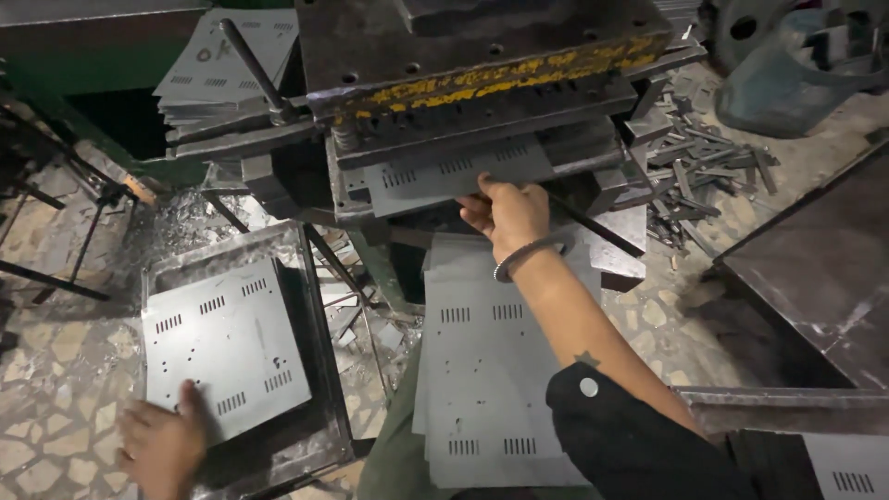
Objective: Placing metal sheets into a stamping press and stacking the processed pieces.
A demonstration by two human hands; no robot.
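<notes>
My right hand (507,213) reaches forward and grips the near edge of a grey slotted metal sheet (435,171) that lies inside the press die (482,102). A metal bangle sits on that wrist. My left hand (162,443) rests on the near corner of another slotted sheet (222,347), which lies on top of a stack in a metal tray (310,315) on the floor at the left. A pile of similar punched sheets (486,370) lies in front of me, below my right arm.
A long black lever (255,69) sticks out left of the press. More sheets (227,60) are stacked behind it. Scrap metal strips (704,171) litter the floor at the right. A dark metal table (824,278) stands at the right; a green bin (796,65) is beyond.
</notes>
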